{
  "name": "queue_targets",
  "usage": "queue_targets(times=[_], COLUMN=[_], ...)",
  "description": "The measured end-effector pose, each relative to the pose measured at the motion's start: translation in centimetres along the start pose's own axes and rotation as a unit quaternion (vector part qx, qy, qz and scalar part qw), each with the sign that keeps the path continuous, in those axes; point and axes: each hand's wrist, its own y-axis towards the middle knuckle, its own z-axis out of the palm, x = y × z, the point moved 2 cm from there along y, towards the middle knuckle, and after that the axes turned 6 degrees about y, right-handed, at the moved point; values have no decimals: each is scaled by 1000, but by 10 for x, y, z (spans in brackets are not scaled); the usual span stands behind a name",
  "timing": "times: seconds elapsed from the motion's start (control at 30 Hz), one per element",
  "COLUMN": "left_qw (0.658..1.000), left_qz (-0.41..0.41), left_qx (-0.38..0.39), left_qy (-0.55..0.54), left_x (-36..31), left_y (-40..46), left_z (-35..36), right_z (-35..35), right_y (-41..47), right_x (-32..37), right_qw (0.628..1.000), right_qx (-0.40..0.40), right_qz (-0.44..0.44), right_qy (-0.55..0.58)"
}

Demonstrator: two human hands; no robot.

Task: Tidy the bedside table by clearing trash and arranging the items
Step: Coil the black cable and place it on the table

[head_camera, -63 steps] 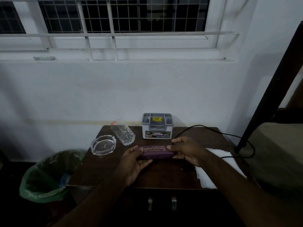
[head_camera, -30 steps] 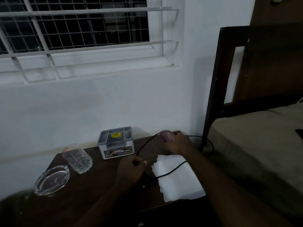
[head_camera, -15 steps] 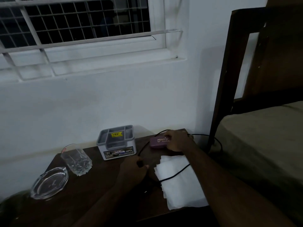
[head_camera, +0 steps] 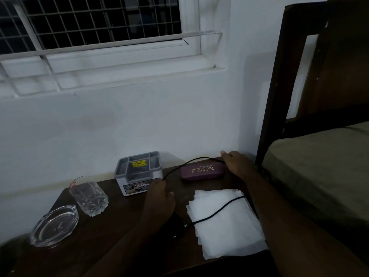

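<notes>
At centre frame, the left hand [head_camera: 159,198] pinched the black cable [head_camera: 217,212] beside the white tissues [head_camera: 225,226], while the right hand [head_camera: 237,164], fingers loosely apart, rested by the purple spectacle case [head_camera: 201,171] at the bedside table [head_camera: 111,232] back edge.

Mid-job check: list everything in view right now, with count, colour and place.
Spectacle case: 1, maroon, table back right.
Organiser box: 1, grey, back centre.
Drinking glass: 1, clear, left of box.
Ashtray: 1, clear glass, front left.
Tissue stack: 1, white, front right.
Cable: 1, black, across tissues, looping behind case.
Table: 1, dark wood.
Bed: 1, olive, right.
Left hand: holds cable.
Right hand: open, beside case.
</notes>
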Motion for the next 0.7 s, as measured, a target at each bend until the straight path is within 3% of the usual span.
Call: queue_targets(times=[0.23, 0.37, 0.43, 0.5, 0.6, 0.7], left_qw=[992, 981, 973, 959, 940, 931], left_qz=[96, 161, 199, 260, 330, 351], left_qx=[-40, -44, -28, -32, -53, -89], left_qy=[-67, -102, -115, -109, -65, -49], left_x=[-21, -37, -42, -44, -42, -39], left_y=[2, 6, 8, 9, 8, 2], left_z=[-16, -37, -53, -74, -109, -141], right_z=[2, 0, -3, -2, 6, 16], right_y=[3, -3, -13, -31, -65, -92], right_x=[-5, 2, 21, 54, 117, 168], right_qw=[999, 994, 979, 934, 863, 813], right_qx=[-18, -75, -124, -153, -131, -99], right_qz=[-20, -65, -160, -321, -487, -574], right_qy=[-43, -34, 8, 39, 24, -23])
